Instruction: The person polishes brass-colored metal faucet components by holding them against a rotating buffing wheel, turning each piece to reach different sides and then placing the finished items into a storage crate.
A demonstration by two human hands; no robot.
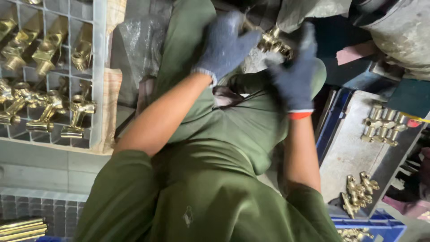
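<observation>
So I'm sitting here with both gloved hands up over my lap, working on one brass fitting (274,42). My left hand (226,45) is wrapping over the near end of it, fingers curling down so the grip is closing around the part, though the motion blur is making it hard to tell how tight. My right hand (293,76) is coming up from below with the fingers pointing up, and I honestly can't tell if that grip is clamping the fitting or just bracing against it. I'm holding the piece up between my knees, probably because both hands can steady it there. Both forearms are reaching forward, elbows bent, sleeves of the green shirt pushed up.

To my left a pale plastic crate (99,67) is holding a bunch of similar brass fittings (49,103), lying in loose rows. On my right a grey metal surface (347,152) is carrying two small clusters of brass pieces (380,125), and a blue bin (380,226) is sitting just below it
</observation>
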